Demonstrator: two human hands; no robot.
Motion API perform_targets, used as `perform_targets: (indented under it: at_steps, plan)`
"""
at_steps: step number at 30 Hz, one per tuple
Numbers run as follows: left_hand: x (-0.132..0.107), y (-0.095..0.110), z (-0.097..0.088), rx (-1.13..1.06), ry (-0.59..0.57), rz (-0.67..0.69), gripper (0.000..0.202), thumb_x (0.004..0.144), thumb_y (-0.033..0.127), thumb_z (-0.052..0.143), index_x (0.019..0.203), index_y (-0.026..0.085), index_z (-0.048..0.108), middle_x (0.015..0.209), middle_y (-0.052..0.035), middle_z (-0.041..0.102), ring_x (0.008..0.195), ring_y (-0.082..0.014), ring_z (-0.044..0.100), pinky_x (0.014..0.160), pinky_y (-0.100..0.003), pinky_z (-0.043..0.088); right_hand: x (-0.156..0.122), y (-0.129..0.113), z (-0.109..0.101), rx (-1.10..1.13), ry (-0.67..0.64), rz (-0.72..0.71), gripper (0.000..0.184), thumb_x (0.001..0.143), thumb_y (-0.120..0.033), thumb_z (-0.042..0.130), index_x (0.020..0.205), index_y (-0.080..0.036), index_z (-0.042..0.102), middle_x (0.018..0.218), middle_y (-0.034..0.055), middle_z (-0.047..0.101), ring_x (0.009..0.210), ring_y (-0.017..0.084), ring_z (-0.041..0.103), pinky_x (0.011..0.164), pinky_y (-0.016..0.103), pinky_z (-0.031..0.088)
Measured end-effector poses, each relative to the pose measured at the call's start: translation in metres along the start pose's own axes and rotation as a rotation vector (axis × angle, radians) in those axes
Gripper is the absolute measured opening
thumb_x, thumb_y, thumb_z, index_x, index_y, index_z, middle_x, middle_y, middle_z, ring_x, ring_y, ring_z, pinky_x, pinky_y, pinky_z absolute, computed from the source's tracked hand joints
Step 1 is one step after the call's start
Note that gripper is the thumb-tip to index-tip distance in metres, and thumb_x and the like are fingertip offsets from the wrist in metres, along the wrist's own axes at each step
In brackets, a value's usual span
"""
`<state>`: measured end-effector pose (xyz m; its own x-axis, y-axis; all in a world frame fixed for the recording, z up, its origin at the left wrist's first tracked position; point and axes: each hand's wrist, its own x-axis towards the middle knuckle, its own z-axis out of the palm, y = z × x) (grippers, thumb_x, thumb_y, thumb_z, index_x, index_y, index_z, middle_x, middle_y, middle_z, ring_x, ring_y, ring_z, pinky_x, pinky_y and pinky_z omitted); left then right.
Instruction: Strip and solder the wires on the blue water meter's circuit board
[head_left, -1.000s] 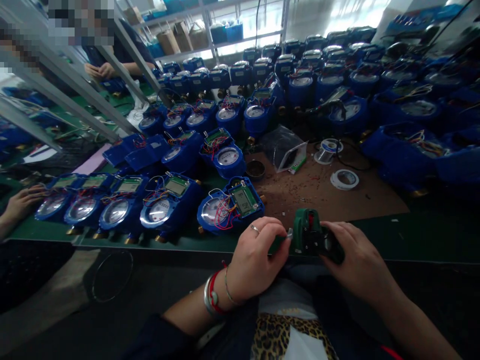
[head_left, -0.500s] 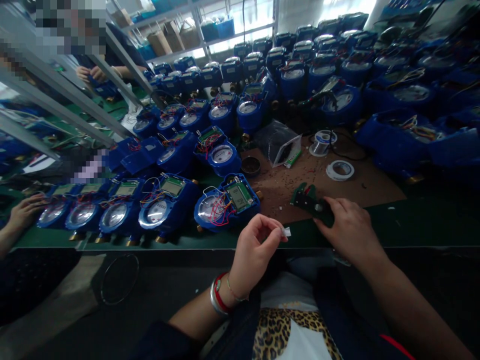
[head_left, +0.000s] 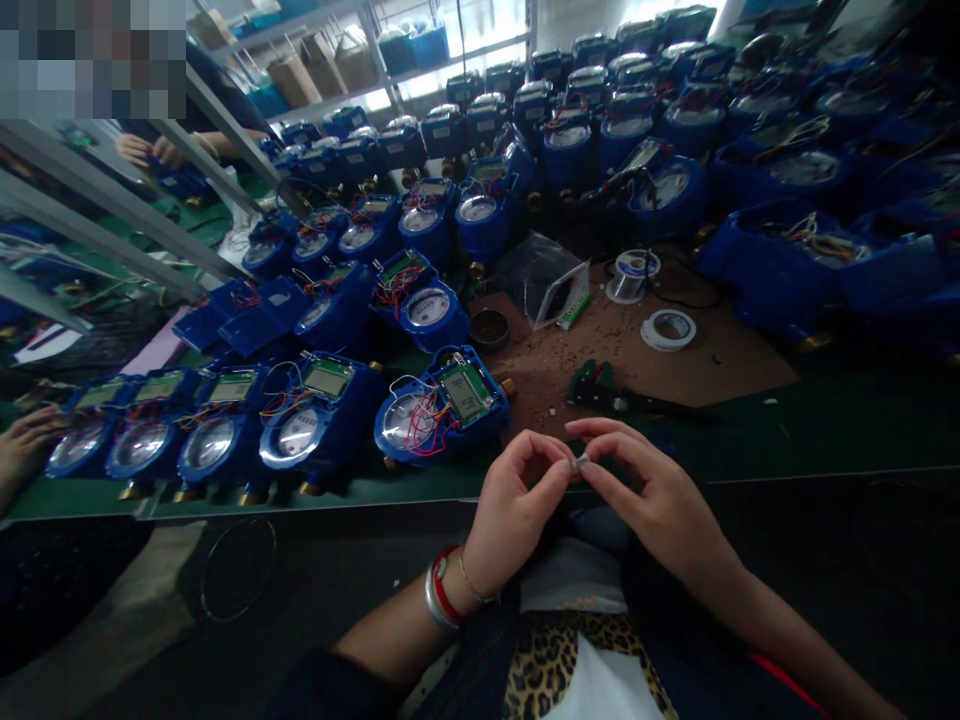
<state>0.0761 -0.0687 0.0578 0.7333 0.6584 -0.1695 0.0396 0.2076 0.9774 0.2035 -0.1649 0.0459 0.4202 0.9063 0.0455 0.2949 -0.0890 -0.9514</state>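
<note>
You have both hands together over the near edge of the worktop (head_left: 825, 430), fingertips meeting at a small pale piece (head_left: 578, 461). Your left hand (head_left: 516, 510) has its grip closed on that piece, pinched between thumb and forefinger. Your right hand (head_left: 667, 500) meets it from the other side, its thumb and a finger also closed on the piece, while the forefinger arches above. The piece is too small, and too covered by your fingertips, to tell exactly what it is.

The step in hand looks like fine finger work on this piece, separating or shaping it, rather than work with a tool. The green-and-black hand tool (head_left: 600, 390) lies just beyond your fingers, partly on the brown board (head_left: 720, 375), held by neither hand.

The nearest blue meter (head_left: 442, 410) sits to the left of your fingers, apart from them, its red, yellow and white wires loose beside the display (head_left: 464, 392). The tape roll (head_left: 668, 330) rests farther back on the board.

As I judge it, your next move calls for a light, steady pinch with the left and a small, controlled pull or turn with the right, so that the piece does not slip away.
</note>
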Motion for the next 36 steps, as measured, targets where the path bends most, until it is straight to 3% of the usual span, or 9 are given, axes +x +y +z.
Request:
perform_targets:
  at_steps: [8, 15, 18, 21, 24, 27, 29, 32, 36]
  plan:
    - [0.004, -0.013, -0.001, -0.344, -0.093, -0.224, 0.019, 0.082, 0.03, 0.064, 0.08, 0.013, 0.054, 0.074, -0.0011, 0.058, 0.07, -0.0102, 0.053, 0.071, -0.023, 0.041, -0.001, 0.013, -0.001, 0.525, -0.163, 0.252, 0.019, 0.09, -0.034, 0.059, 0.081, -0.017, 0.061, 0.125, 0.0053, 0.054, 0.109, 0.021, 0.054, 0.092, 0.03, 0.042]
    - [0.004, -0.008, -0.005, -0.151, -0.135, -0.18, 0.024, 0.081, 0.035, 0.066, 0.088, 0.014, 0.056, 0.077, -0.0017, 0.059, 0.071, -0.0109, 0.054, 0.07, -0.023, 0.043, -0.004, 0.013, -0.005, 0.517, -0.117, 0.294, 0.019, 0.087, -0.035, 0.064, 0.081, -0.018, 0.06, 0.126, 0.0036, 0.054, 0.114, 0.022, 0.051, 0.094, 0.03, 0.041]
    - [0.001, -0.006, -0.006, -0.015, -0.137, -0.064, 0.017, 0.084, 0.031, 0.063, 0.086, 0.015, 0.057, 0.079, -0.0016, 0.059, 0.074, -0.0114, 0.054, 0.071, -0.024, 0.044, -0.006, 0.009, -0.011, 0.466, -0.142, 0.284, 0.018, 0.087, -0.035, 0.064, 0.081, -0.019, 0.061, 0.126, 0.0026, 0.054, 0.115, 0.021, 0.051, 0.092, 0.028, 0.042]
    - [-0.001, -0.004, -0.008, 0.249, -0.081, 0.218, 0.005, 0.087, 0.02, 0.058, 0.084, 0.016, 0.059, 0.085, -0.0027, 0.06, 0.082, -0.0124, 0.056, 0.077, -0.025, 0.045, -0.008, 0.01, -0.013, 0.471, -0.091, 0.239, 0.018, 0.092, -0.037, 0.057, 0.089, -0.021, 0.064, 0.121, 0.0034, 0.057, 0.114, 0.021, 0.051, 0.096, 0.03, 0.04]
    - [-0.002, -0.004, -0.01, 0.457, -0.046, 0.492, 0.008, 0.087, 0.011, 0.056, 0.088, 0.018, 0.06, 0.094, -0.0044, 0.061, 0.088, -0.0127, 0.058, 0.08, -0.026, 0.047, -0.009, 0.013, -0.012, 0.501, -0.111, 0.202, 0.028, 0.097, -0.042, 0.046, 0.091, -0.021, 0.063, 0.119, 0.0043, 0.058, 0.11, 0.022, 0.053, 0.098, 0.034, 0.04]
    - [-0.003, -0.005, -0.011, 0.544, -0.096, 0.596, 0.013, 0.087, 0.01, 0.054, 0.093, 0.019, 0.061, 0.101, -0.0066, 0.059, 0.093, -0.0144, 0.058, 0.081, -0.028, 0.049, -0.008, 0.011, -0.011, 0.459, -0.224, 0.192, 0.029, 0.096, -0.043, 0.049, 0.084, -0.019, 0.061, 0.123, 0.0041, 0.056, 0.108, 0.021, 0.053, 0.097, 0.031, 0.039]
    - [-0.004, -0.006, -0.01, 0.541, -0.114, 0.619, 0.015, 0.087, 0.01, 0.053, 0.097, 0.02, 0.06, 0.108, -0.0077, 0.058, 0.099, -0.016, 0.058, 0.086, -0.031, 0.049, -0.007, 0.006, -0.012, 0.437, -0.217, 0.208, 0.025, 0.093, -0.039, 0.055, 0.081, -0.019, 0.059, 0.125, 0.0032, 0.054, 0.11, 0.02, 0.053, 0.097, 0.028, 0.038]
    - [-0.005, -0.004, -0.009, 0.444, -0.054, 0.534, 0.02, 0.088, 0.013, 0.053, 0.106, 0.02, 0.057, 0.116, -0.0092, 0.055, 0.109, -0.0187, 0.055, 0.094, -0.035, 0.046, -0.006, -0.001, -0.013, 0.423, -0.162, 0.213, 0.02, 0.091, -0.036, 0.059, 0.081, -0.019, 0.059, 0.124, 0.0026, 0.054, 0.111, 0.02, 0.052, 0.096, 0.028, 0.038]
    - [-0.004, 0.001, -0.008, 0.306, -0.082, 0.226, 0.018, 0.093, 0.028, 0.047, 0.099, 0.017, 0.059, 0.101, -0.0081, 0.06, 0.093, -0.0177, 0.057, 0.083, -0.029, 0.046, -0.006, -0.006, -0.014, 0.342, -0.159, 0.185, 0.018, 0.091, -0.035, 0.059, 0.081, -0.02, 0.062, 0.126, 0.0024, 0.052, 0.115, 0.02, 0.05, 0.094, 0.028, 0.041]
